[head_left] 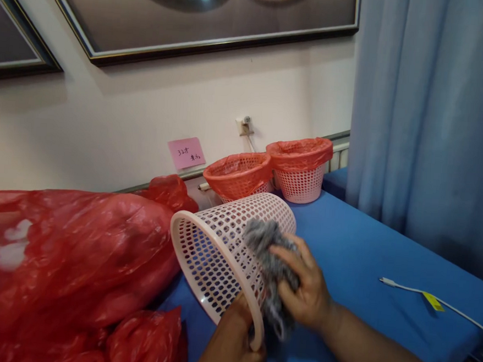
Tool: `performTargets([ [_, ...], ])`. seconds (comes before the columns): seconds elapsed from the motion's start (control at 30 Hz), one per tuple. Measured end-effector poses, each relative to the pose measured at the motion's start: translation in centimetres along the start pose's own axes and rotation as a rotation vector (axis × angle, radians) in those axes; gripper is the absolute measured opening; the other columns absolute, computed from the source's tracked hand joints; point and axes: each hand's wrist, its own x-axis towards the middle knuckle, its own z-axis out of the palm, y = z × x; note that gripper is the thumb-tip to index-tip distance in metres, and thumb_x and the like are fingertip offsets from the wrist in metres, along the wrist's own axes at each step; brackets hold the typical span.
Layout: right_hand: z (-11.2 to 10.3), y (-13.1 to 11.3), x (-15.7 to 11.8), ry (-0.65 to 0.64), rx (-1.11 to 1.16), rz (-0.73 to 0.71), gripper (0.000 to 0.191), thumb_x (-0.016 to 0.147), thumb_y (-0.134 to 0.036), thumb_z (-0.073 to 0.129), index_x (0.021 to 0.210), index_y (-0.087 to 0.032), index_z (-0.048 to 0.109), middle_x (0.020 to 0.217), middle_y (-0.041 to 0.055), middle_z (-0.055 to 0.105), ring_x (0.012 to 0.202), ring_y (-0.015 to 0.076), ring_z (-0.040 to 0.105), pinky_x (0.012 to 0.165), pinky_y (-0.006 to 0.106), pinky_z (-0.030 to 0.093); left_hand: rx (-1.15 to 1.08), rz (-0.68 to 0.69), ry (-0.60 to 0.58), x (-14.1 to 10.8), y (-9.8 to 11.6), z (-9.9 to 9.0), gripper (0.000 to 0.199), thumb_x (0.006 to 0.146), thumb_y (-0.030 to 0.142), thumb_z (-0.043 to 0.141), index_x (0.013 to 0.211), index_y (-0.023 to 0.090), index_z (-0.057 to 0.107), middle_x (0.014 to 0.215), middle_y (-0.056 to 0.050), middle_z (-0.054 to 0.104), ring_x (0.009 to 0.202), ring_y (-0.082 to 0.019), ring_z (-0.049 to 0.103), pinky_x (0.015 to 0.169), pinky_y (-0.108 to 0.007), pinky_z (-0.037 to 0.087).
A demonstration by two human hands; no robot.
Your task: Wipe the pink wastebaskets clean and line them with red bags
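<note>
So the left hand (234,335) is down at the near side of a pink perforated basket (238,230), clamped on its rim — thumb and fingers closed around the edge, with part of the hand behind the plastic. The right hand (306,285) has a grey cloth (271,260) bunched up in it, fingers curled over the fabric and pressing it against the basket's outer side. Can't tell how tightly either one is squeezing.

The basket is tipped on its side over a blue surface (356,249), its open mouth facing the left hand and the red plastic bags, base pointing away toward the back. A big heap of red plastic bags (74,257) takes up the whole left part of the view, right up beside the basket's rim. Over on the right there's a white cable (407,288) with a yellow tag on it, lying on the blue.

Farther back, two more baskets stand upright near the wall — a left lined basket (239,175) and a right lined basket (302,174), both with red liners folded over the rims. Behind them: a pink note (186,153) with handwriting, a wall socket (244,127) with a plug in it, framed pictures up top, and a blue curtain (428,117) on the right.
</note>
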Motion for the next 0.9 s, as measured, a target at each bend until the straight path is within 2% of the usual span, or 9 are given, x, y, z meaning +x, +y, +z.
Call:
performTargets([
  [0.13,-0.8,6.4,2.7,0.204,-0.120,0.495,0.049,0.080,-0.025,0.059,0.126,-0.023,0.075,0.127,0.0111,0.070,0.124,0.0307,0.066,0.115,0.055,0.050,0.062,-0.025,-0.016,0.2,0.6,-0.1,0.102,0.054,0.001,0.059,0.152,0.031,0.059,0.161,-0.005,0.056,0.149,-0.040,0.048,0.131,-0.057,0.029],
  [0.23,-1.4,7.7,3.4,0.264,-0.130,0.577,0.049,0.078,-0.029,0.058,0.124,-0.021,0.075,0.121,0.0118,0.072,0.120,0.0321,0.068,0.115,0.059,0.049,0.072,-0.026,-0.053,0.3,0.8,0.1,0.101,0.052,0.000,0.058,0.148,0.034,0.063,0.160,-0.002,0.058,0.147,-0.038,0.050,0.129,-0.052,0.034],
  [0.37,-1.3,3.0,1.5,0.091,-0.087,0.082,0.056,0.079,-0.018,0.056,0.132,-0.026,0.071,0.147,0.0101,0.059,0.136,0.0303,0.061,0.116,0.050,0.050,0.079,-0.007,-0.077,0.3,0.4,0.1,0.095,0.057,0.002,0.064,0.147,0.031,0.064,0.161,-0.005,0.057,0.140,-0.037,0.057,0.124,-0.050,0.042],
  [0.43,-1.3,0.1,0.2,-0.041,-0.024,-0.226,0.066,0.074,-0.018,0.057,0.139,-0.030,0.066,0.160,0.0060,0.048,0.135,0.0287,0.062,0.110,0.043,0.056,0.064,0.001,-0.079,0.3,0.4,-0.1,0.083,0.067,0.005,0.067,0.146,0.030,0.064,0.159,-0.007,0.059,0.135,-0.035,0.060,0.119,-0.048,0.048],
  [0.5,-1.4,-1.7,-0.5,-0.091,-0.006,-0.388,0.074,0.070,-0.019,0.058,0.142,-0.032,0.062,0.163,0.0040,0.042,0.128,0.0275,0.065,0.101,0.039,0.061,0.041,0.015,-0.093,0.4,0.6,-0.3,0.069,0.080,0.010,0.067,0.145,0.030,0.065,0.156,-0.008,0.061,0.133,-0.033,0.062,0.115,-0.045,0.051],
  [0.63,-1.7,-2.3,0.3,-0.069,-0.051,-0.380,0.069,0.069,-0.017,0.056,0.136,-0.027,0.063,0.152,0.0097,0.052,0.117,0.0267,0.070,0.089,0.037,0.065,-0.016,-0.019,-0.074,-0.2,1.0,-0.6,0.068,0.081,0.018,0.076,0.147,0.031,0.063,0.153,-0.009,0.063,0.136,-0.036,0.060,0.119,-0.049,0.048],
  [0.7,-1.5,-2.2,0.8,-0.097,-0.063,-0.408,0.062,0.070,-0.018,0.055,0.131,-0.026,0.065,0.144,0.0100,0.058,0.109,0.0249,0.072,0.086,0.037,0.065,-0.206,-0.057,-0.013,-1.4,0.5,-0.7,0.077,0.080,0.035,0.083,0.152,0.030,0.057,0.155,-0.010,0.061,0.140,-0.039,0.058,0.120,-0.053,0.047],
  [0.8,-0.7,-2.5,0.5,-0.269,-0.068,-0.528,0.054,0.072,-0.025,0.058,0.125,-0.028,0.067,0.131,0.0064,0.066,0.088,0.0208,0.071,0.077,0.035,0.064,-0.582,-0.139,0.159,-3.8,-1.1,-0.6,0.083,0.082,0.068,0.078,0.152,0.029,0.057,0.154,-0.010,0.063,0.140,-0.040,0.060,0.117,-0.053,0.051],
  [0.9,0.1,-3.0,-0.5,-0.397,-0.064,-0.587,0.053,0.076,-0.032,0.062,0.129,-0.031,0.065,0.129,0.0046,0.068,0.085,0.0213,0.070,0.075,0.035,0.064,-0.668,-0.232,0.307,-5.2,-2.0,-0.5,0.083,0.076,0.072,0.083,0.144,0.028,0.064,0.144,-0.011,0.071,0.133,-0.041,0.066,0.114,-0.053,0.054],
])
